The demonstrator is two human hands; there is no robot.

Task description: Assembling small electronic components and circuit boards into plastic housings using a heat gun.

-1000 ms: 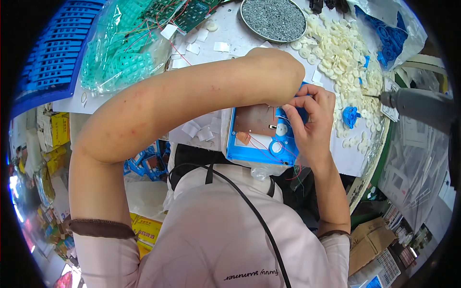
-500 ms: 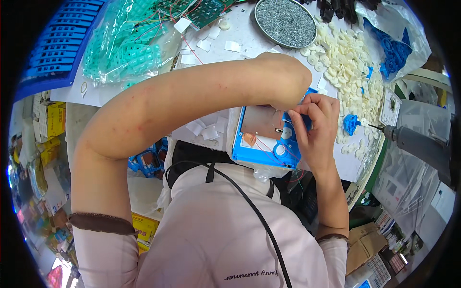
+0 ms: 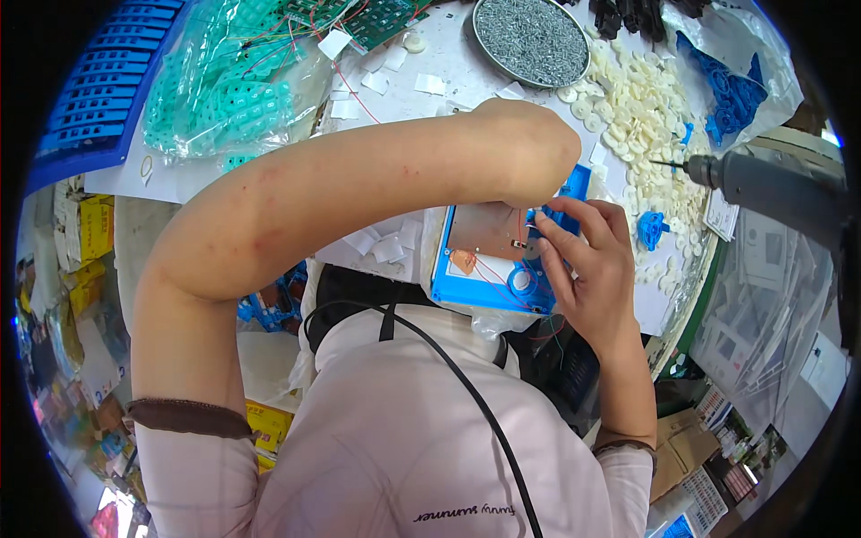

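Note:
A blue plastic housing (image 3: 484, 291) lies before me at the table's near edge, with a brown flat board (image 3: 484, 235), thin red wires and a white round piece inside. My left arm reaches across above it. My left hand (image 3: 529, 148) bends down at the wrist over the housing's far side, its fingers hidden behind the wrist. At the housing's right side, my right hand (image 3: 596, 255) has its index fingertip on a small blue part beside the wires. Its thumb is apart from that finger, and nothing shows between them.
A power screwdriver (image 3: 762, 179) points in from the right. A round tray of screws (image 3: 529, 45), cream plastic discs (image 3: 641, 117) and a blue plastic part (image 3: 652, 230) lie on the table. At left are bagged teal parts (image 3: 224, 108), green circuit boards (image 3: 381, 22) and a blue rack (image 3: 117, 81).
My right thumb has drawn back from the index finger and lower along the housing. The screwdriver has swung up and left, away from the loose blue part. My left arm is nearly still.

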